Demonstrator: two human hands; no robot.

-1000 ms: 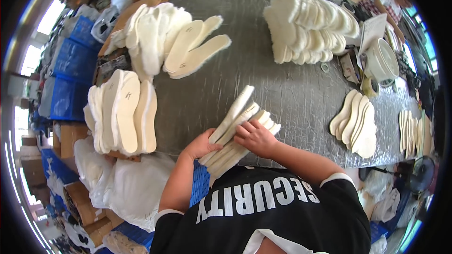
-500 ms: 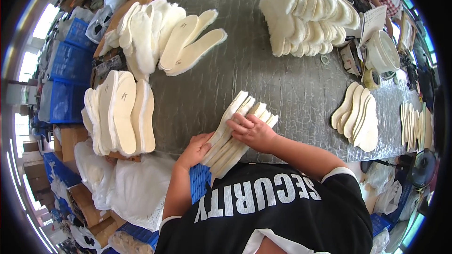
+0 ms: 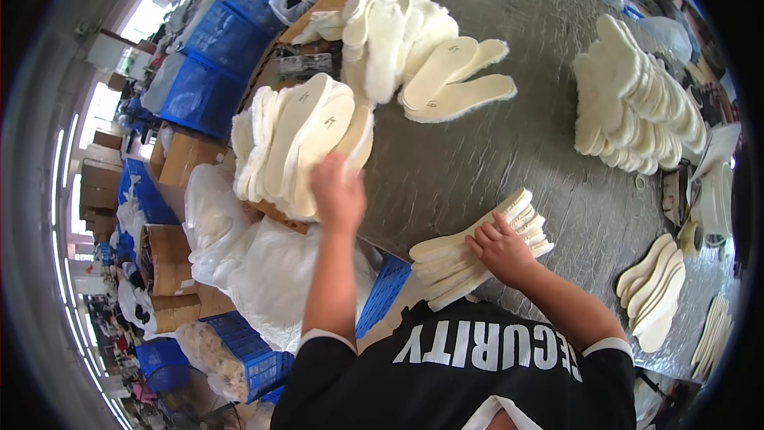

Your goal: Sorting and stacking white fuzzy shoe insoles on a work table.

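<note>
A stack of cream, fleece-edged insoles [image 3: 446,265] lies tilted at the table's near edge. My right hand [image 3: 503,252] is closed over its upper side, fingers curled across the layers. To the left, my left hand [image 3: 338,191] is at the near right side of a larger pile of insoles [image 3: 290,131], some with handwritten marks. Motion smears its fingers, so I cannot see whether they grip one. Beyond that pile, more fluffy insoles [image 3: 382,40] lie heaped, with a few loose insoles [image 3: 458,97] fanned out beside them.
Tall rows of fleece insoles [image 3: 633,99] stand at the far right. Thin bare insoles [image 3: 654,291] lie nearer on the right, by a tape roll [image 3: 691,237] and a white bucket [image 3: 716,203]. Blue crates [image 3: 203,95] and white plastic bags [image 3: 278,271] crowd the left.
My left hand has left the held stack and moved left to the larger pile. My right hand keeps the stack, which now lies flatter. The view has swung left.
</note>
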